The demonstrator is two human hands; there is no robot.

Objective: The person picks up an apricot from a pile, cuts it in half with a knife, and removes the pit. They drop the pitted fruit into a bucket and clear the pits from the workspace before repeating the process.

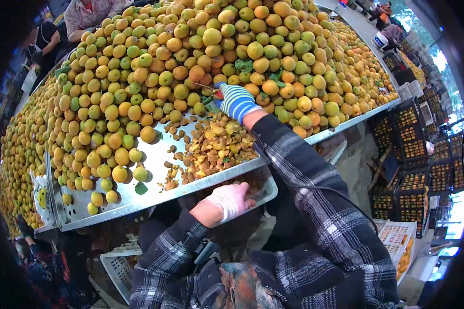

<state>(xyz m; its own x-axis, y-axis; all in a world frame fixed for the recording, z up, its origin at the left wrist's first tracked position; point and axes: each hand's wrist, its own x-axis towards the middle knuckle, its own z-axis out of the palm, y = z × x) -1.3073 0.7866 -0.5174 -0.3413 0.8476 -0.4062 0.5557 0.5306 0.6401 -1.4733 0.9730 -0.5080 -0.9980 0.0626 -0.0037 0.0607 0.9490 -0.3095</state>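
My right hand (236, 101), in a blue, white and yellow striped glove, reaches to the foot of a big heap of yellow-green, apricot-like fruit (211, 36). Its fingers are closed around something with a red part, and a thin strip sticks out to the left; I cannot make out what it is. Just below lies a pile of cut fruit pieces and brown stones (219, 147) on the metal table (154, 154). My left hand (229, 200), in a pale glove, is curled closed over a grey bin (268, 191) under the table edge; its contents are hidden.
A white plastic bag (41, 198) hangs at the table's left side. White crates (116, 270) stand below left and at right (397, 237). Dark stacked crates of fruit (415, 149) stand farther right. Another person (90, 15) is across the heap.
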